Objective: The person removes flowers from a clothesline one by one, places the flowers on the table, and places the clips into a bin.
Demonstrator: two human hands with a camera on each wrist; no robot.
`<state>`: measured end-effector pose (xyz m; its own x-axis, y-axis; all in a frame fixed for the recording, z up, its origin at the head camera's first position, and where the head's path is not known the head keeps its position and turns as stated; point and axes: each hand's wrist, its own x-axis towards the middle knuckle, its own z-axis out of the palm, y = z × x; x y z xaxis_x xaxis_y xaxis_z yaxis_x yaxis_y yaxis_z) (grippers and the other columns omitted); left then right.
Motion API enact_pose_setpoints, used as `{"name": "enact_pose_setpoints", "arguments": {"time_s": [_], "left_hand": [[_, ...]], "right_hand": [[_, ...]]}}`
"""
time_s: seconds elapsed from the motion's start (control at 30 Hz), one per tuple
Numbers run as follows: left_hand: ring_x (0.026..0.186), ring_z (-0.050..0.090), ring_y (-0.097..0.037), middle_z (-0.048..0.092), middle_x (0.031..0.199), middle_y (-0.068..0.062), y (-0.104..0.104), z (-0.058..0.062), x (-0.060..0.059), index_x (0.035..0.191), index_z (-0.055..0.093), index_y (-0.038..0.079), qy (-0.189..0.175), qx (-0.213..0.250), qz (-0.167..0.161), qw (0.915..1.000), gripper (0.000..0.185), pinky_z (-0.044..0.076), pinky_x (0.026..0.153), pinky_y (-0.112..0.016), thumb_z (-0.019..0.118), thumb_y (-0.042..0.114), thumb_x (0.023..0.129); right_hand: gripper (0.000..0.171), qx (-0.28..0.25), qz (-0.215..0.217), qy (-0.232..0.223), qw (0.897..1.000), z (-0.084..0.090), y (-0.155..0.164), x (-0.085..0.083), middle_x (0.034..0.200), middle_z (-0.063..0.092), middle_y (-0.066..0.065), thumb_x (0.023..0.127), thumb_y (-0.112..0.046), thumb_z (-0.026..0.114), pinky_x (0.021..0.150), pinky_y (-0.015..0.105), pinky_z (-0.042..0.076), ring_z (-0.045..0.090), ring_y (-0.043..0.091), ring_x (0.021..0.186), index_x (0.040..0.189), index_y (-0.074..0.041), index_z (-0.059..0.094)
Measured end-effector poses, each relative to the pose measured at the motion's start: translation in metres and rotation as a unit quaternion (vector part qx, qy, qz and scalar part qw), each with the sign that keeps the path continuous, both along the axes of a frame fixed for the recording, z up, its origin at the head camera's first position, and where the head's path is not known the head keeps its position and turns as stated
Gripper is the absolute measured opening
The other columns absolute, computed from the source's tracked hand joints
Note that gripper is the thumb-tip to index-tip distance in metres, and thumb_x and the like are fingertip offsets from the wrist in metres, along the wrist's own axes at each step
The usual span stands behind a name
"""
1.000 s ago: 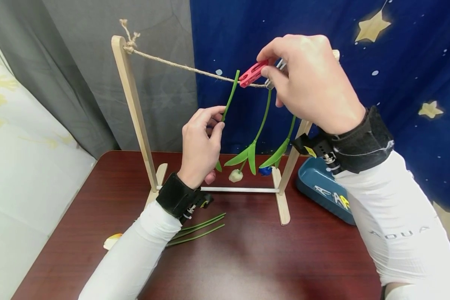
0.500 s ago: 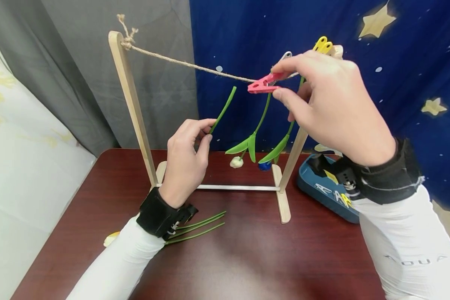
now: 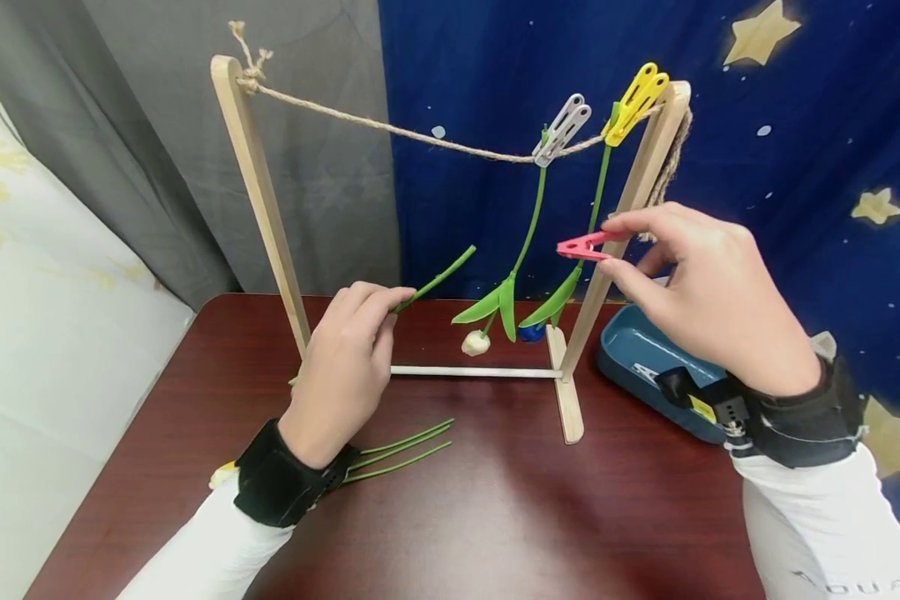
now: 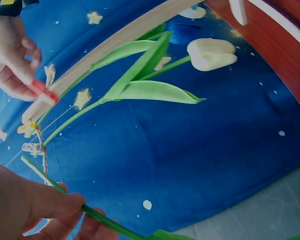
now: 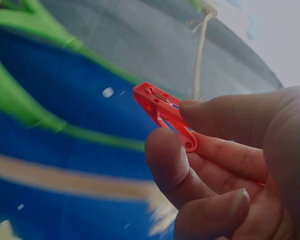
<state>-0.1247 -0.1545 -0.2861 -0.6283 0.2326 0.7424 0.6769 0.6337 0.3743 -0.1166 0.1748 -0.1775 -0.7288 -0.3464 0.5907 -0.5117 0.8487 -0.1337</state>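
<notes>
Here the right hand (image 3: 708,292) is pinching a small red plastic clothespin (image 3: 587,246) between thumb and forefinger, holding it in the air just in front of the right wooden post (image 3: 630,208) of the drying frame, below the rough twine line (image 3: 390,129). The left hand (image 3: 345,367) is pinching a thin, smooth green stem (image 3: 435,279) near its lower end, fingers curled, wrist hovering above the tabletop (image 3: 495,517) toward its far left edge. A grey peg (image 3: 562,129) and a yellow peg (image 3: 633,102) are clamping two leafy artificial flowers to the twine. Loose green stems (image 3: 405,450) are lying flat behind the left wrist. A blue tray (image 3: 630,367) is sitting at the right edge.
</notes>
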Motion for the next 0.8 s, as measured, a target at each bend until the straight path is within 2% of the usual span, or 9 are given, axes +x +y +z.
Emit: {"name": "enact_pose_setpoints", "arguments": {"time_s": [0.17, 0.33, 0.43, 0.57, 0.6, 0.73, 0.8], "left_hand": [[0.097, 0.060, -0.030, 0.068, 0.109, -0.012, -0.011, -0.013, 0.010, 0.126, 0.072, 0.000, 0.025, -0.048, 0.016, 0.9984, 0.036, 0.055, 0.081, -0.039, 0.062, -0.015, 0.095], [0.093, 0.055, -0.032, 0.066, 0.106, -0.012, -0.020, -0.028, 0.019, 0.124, 0.072, 0.000, 0.037, -0.097, 0.034, 0.9940, 0.041, 0.054, 0.065, -0.036, 0.063, -0.020, 0.088], [0.093, 0.057, -0.033, 0.065, 0.104, -0.013, -0.025, -0.036, 0.023, 0.123, 0.072, -0.001, 0.038, -0.121, 0.029, 0.9915, 0.044, 0.058, 0.073, -0.038, 0.064, -0.022, 0.085], [0.090, 0.061, -0.034, 0.064, 0.102, -0.013, -0.031, -0.048, 0.030, 0.122, 0.071, 0.000, 0.023, -0.162, 0.025, 0.9862, 0.047, 0.057, 0.083, -0.044, 0.067, -0.022, 0.080], [0.088, 0.060, -0.033, 0.064, 0.101, -0.013, -0.032, -0.051, 0.032, 0.122, 0.071, 0.000, 0.018, -0.173, 0.027, 0.9844, 0.048, 0.055, 0.078, -0.043, 0.067, -0.022, 0.079], [0.085, 0.058, -0.033, 0.063, 0.099, -0.011, -0.033, -0.064, 0.037, 0.119, 0.072, 0.002, 0.006, -0.208, 0.031, 0.9776, 0.045, 0.052, 0.075, -0.043, 0.072, -0.021, 0.081], [0.085, 0.058, -0.032, 0.062, 0.097, -0.011, -0.032, -0.072, 0.040, 0.118, 0.072, 0.001, 0.005, -0.226, 0.030, 0.9736, 0.041, 0.051, 0.073, -0.041, 0.075, -0.019, 0.082]], "right_hand": [[0.037, -0.015, -0.041, -0.036, 0.998, -0.024, 0.029, -0.001, 0.099, 0.074, 0.008, 0.090, -0.010, 0.084, 0.061, 0.015, 0.039, 0.067, 0.020, 0.072, 0.126, -0.008, 0.075], [0.034, -0.033, -0.094, -0.105, 0.989, -0.050, 0.063, -0.007, 0.093, 0.073, 0.010, 0.093, -0.014, 0.081, 0.053, 0.022, 0.042, 0.064, 0.022, 0.070, 0.125, -0.007, 0.073], [0.034, -0.040, -0.121, -0.144, 0.981, -0.064, 0.082, -0.012, 0.090, 0.073, 0.013, 0.095, -0.015, 0.080, 0.053, 0.026, 0.044, 0.064, 0.024, 0.070, 0.126, -0.004, 0.072], [0.035, -0.038, -0.141, -0.173, 0.974, -0.086, 0.107, -0.022, 0.092, 0.074, 0.020, 0.095, -0.017, 0.079, 0.056, 0.028, 0.046, 0.067, 0.029, 0.073, 0.124, 0.001, 0.070], [0.036, -0.036, -0.144, -0.180, 0.972, -0.092, 0.113, -0.025, 0.092, 0.074, 0.021, 0.095, -0.017, 0.079, 0.056, 0.029, 0.047, 0.068, 0.030, 0.073, 0.124, 0.003, 0.070], [0.038, -0.032, -0.164, -0.204, 0.965, -0.116, 0.135, -0.036, 0.094, 0.073, 0.024, 0.096, -0.020, 0.079, 0.060, 0.036, 0.046, 0.065, 0.032, 0.077, 0.122, 0.006, 0.069], [0.038, -0.037, -0.182, -0.225, 0.957, -0.127, 0.143, -0.040, 0.097, 0.072, 0.026, 0.097, -0.020, 0.078, 0.061, 0.039, 0.045, 0.063, 0.034, 0.080, 0.124, 0.006, 0.069]]}}
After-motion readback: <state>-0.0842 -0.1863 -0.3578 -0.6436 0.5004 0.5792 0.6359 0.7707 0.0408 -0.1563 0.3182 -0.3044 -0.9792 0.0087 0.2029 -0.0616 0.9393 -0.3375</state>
